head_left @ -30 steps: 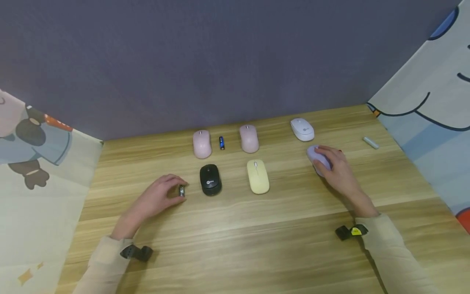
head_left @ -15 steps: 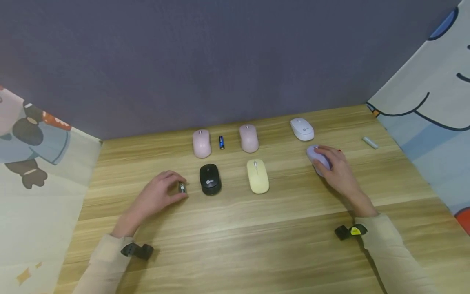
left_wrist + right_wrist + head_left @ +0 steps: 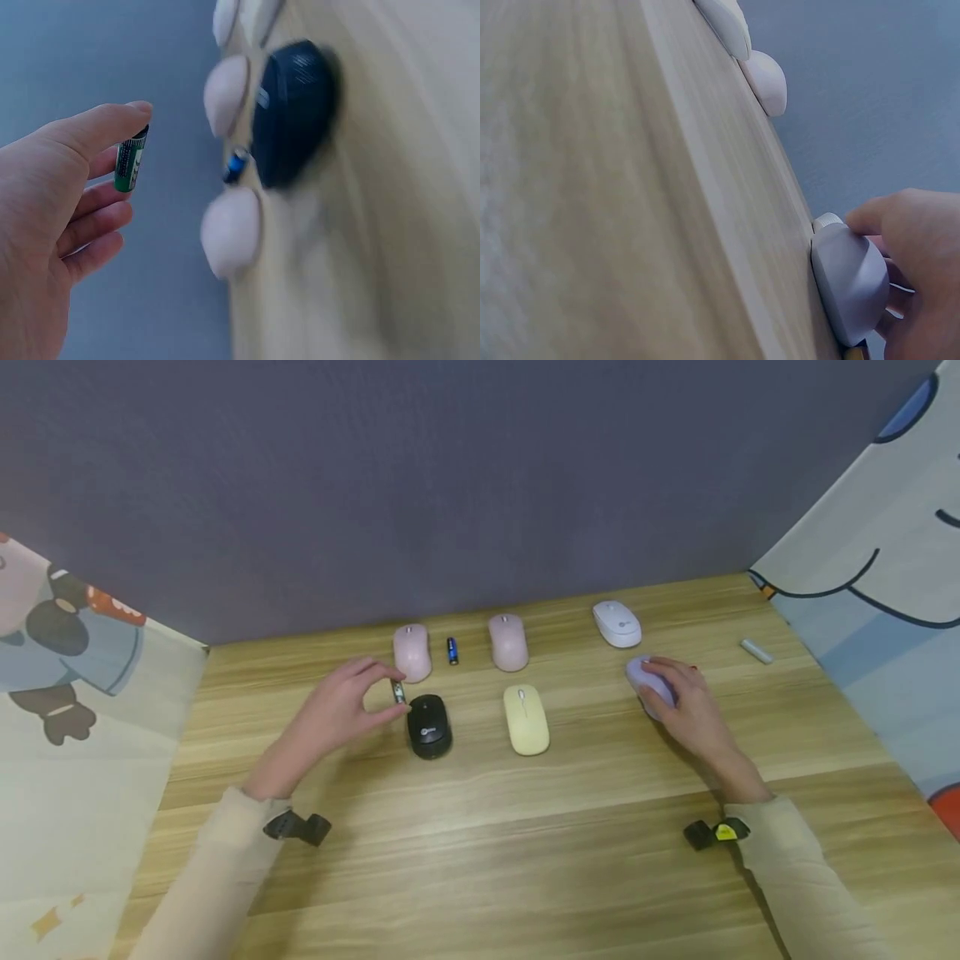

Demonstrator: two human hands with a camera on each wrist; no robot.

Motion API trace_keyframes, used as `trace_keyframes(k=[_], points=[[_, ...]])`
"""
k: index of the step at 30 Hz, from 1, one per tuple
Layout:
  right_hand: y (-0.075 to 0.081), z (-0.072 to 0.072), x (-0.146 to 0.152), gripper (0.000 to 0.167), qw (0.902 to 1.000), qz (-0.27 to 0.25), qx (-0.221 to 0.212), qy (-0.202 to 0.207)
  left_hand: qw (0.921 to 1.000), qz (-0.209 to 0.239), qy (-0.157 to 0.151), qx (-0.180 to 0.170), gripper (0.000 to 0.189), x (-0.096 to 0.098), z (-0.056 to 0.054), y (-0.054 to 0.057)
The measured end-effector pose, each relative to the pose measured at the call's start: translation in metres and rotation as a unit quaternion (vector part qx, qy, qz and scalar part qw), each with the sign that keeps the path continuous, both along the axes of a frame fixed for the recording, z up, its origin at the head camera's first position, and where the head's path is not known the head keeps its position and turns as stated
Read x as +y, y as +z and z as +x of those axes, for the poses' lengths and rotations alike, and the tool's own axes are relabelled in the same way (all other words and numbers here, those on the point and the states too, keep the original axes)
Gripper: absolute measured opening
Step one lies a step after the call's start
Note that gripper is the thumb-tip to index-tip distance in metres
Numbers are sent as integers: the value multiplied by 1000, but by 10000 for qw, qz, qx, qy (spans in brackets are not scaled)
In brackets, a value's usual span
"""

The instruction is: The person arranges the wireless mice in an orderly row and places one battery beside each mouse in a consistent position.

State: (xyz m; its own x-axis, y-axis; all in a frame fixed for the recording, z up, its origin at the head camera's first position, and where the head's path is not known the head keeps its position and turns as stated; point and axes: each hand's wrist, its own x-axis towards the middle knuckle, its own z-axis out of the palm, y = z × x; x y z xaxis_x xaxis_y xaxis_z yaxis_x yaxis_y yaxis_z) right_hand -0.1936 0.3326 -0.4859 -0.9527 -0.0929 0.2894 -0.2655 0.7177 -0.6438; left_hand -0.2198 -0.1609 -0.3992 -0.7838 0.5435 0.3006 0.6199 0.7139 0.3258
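Between thumb and fingertips, my left hand (image 3: 330, 710) pinches a small green battery (image 3: 130, 161), raised off the table. The black mouse (image 3: 429, 731) lies just right of that hand, and one pink mouse (image 3: 412, 652) is just beyond the fingertips. Over on the right, my right hand (image 3: 693, 710) grips a light purple mouse (image 3: 847, 281) that stays on the tabletop, thumb on one side and fingers on the other. Part of the purple mouse is covered by the hand.
A blue battery (image 3: 452, 651) lies between the left pink mouse and another pink mouse (image 3: 508, 643). A yellow mouse (image 3: 527, 720) sits mid-table, a white mouse (image 3: 617, 624) near the back. A pale battery-like cylinder (image 3: 756, 651) lies far right. A dark wall (image 3: 480, 493) bounds the back.
My left hand has lifted the green battery and carried it forward and to the right, up to the black mouse. My right hand and the purple mouse have not moved.
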Motion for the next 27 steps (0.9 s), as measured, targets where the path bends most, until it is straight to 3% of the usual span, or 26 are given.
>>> trace_keyframes(k=[5, 10, 18, 27], points=[[-1, 2, -3, 37, 10000, 57, -26, -51, 9985, -461, -279, -60, 44, 34, -17, 18], [-1, 2, -5, 37, 9999, 79, -26, -64, 9956, -815, -438, -129, 46, 64, -36, 25], [2, 5, -7, 37, 9999, 2, -134, -65, 9908, -1024, -798, -383, 43, 110, -60, 15], [3, 8, -8, 37, 9999, -11, -58, -84, 9796, -1694, -981, -455, 42, 157, -73, 3]])
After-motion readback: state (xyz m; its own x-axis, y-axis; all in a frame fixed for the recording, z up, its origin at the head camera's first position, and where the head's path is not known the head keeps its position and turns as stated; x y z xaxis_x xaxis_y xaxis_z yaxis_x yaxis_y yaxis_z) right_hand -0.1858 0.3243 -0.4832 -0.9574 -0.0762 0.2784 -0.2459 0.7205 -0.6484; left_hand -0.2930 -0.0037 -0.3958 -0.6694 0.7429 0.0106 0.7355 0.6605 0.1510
